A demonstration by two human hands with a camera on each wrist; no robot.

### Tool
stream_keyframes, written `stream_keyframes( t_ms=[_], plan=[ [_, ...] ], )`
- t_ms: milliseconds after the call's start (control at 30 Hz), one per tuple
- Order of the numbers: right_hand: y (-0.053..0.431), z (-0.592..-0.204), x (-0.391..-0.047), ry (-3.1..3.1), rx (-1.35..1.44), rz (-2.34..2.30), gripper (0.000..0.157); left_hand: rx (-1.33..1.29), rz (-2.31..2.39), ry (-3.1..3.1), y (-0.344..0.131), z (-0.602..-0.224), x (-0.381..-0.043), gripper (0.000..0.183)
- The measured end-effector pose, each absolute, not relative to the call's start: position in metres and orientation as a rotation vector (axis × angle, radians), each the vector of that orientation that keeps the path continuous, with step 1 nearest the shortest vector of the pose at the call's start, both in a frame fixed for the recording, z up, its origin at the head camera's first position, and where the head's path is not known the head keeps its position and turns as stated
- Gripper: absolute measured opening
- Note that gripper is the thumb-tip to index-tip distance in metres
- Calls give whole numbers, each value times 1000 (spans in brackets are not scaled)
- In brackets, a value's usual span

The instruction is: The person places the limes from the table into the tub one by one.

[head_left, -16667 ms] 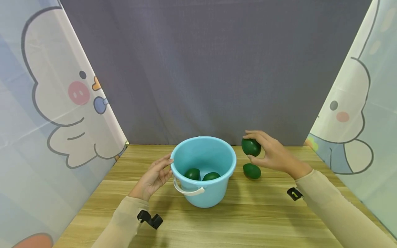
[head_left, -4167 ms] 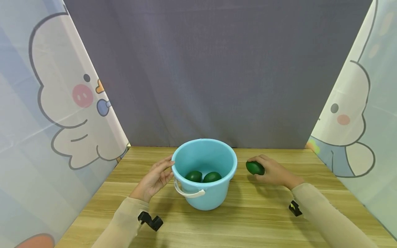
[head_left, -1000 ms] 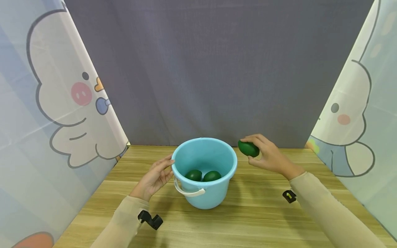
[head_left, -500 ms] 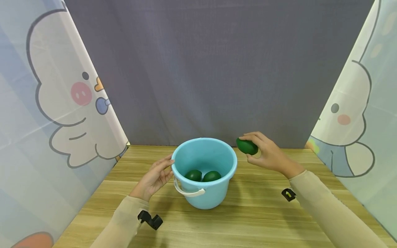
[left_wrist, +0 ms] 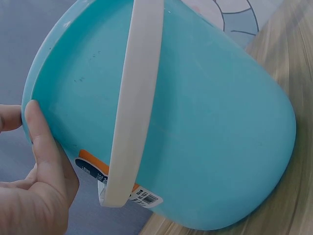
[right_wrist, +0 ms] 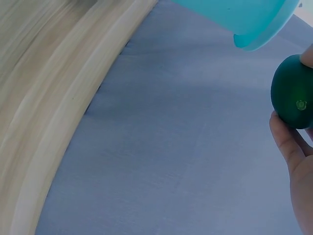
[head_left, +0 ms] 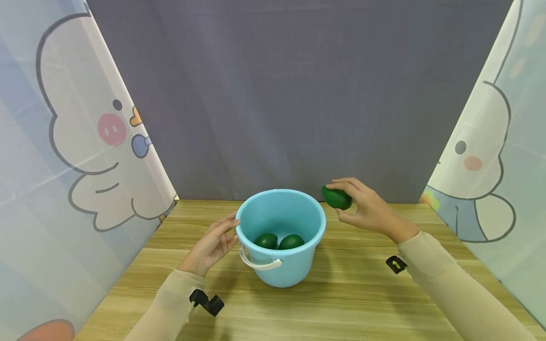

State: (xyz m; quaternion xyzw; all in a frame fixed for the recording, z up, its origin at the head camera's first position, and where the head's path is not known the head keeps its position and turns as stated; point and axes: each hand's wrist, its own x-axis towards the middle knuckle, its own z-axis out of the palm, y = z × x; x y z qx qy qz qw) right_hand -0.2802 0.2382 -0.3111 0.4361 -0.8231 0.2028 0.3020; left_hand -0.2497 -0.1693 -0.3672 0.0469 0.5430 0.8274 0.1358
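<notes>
A light blue bucket (head_left: 279, 270) stands upright with its white handle (head_left: 264, 266) hanging down at the front left. Two dark green oval fruits, one at the left (head_left: 266, 241) and one at the right (head_left: 292, 242), show inside. My left hand (head_left: 212, 245) pinches the bucket's left rim; the left wrist view has the rim (left_wrist: 44, 63) between thumb and fingers. Right of the bucket, level with its far rim in the head view, my right hand (head_left: 362, 207) grips another dark green oval fruit (head_left: 337, 198) between thumb and fingers. Its small round stem scar faces the right wrist camera.
The bucket rests on a wood-grain table (head_left: 362, 293). A grey cloth (head_left: 290, 94) hangs behind the table. Printed cartoon sheets, one on the left (head_left: 85, 142) and one on the right (head_left: 482, 166), flank it.
Since 16.7 s ago the fruit on the table right of the bucket has gone from there. Since 4.2 s ago my right hand has raised its fruit and moved slightly left. The left hand stays put.
</notes>
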Motion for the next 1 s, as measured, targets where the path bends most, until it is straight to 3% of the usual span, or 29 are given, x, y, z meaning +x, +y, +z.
stream_keyframes(
  t_ms=[1000],
  plan=[
    [228, -291, -279, -2153, 1246, 503, 59, 122, 2401, 1573, -167, -367, -250, 60]
  ],
)
